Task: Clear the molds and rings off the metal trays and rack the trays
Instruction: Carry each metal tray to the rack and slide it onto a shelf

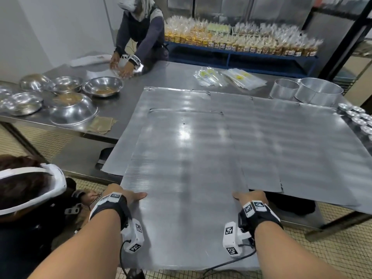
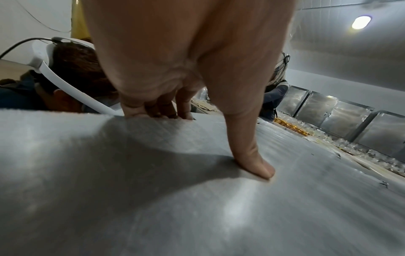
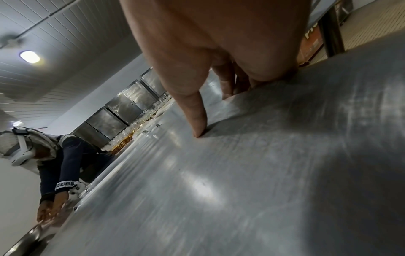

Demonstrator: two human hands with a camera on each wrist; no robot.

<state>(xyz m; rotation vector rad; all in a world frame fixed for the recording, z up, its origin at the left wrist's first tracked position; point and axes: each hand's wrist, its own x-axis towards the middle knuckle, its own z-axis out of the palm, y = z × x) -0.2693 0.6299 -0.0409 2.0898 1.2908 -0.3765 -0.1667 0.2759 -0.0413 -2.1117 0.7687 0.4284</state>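
I hold a large flat metal tray (image 1: 185, 178) by its two long sides, its near end jutting off the table toward me. My left hand (image 1: 128, 196) grips the left edge, thumb flat on top (image 2: 254, 164) and fingers (image 2: 153, 110) curled under the rim. My right hand (image 1: 249, 196) grips the right edge the same way, thumb (image 3: 197, 124) on the sheet and fingers (image 3: 232, 83) wrapped below. More flat trays (image 1: 302, 141) lie overlapped beneath it. Two round metal rings (image 1: 306, 90) stand at the far right, with small fluted molds (image 1: 358, 117) beside them.
Steel bowls (image 1: 66, 97) crowd the left of the table (image 1: 157, 77). A person (image 1: 138, 37) works at the far side; another crouches at my lower left (image 1: 30, 190). Plastic bags (image 1: 231, 77) lie behind the trays. A blue shelf (image 1: 241, 55) holds packaged goods.
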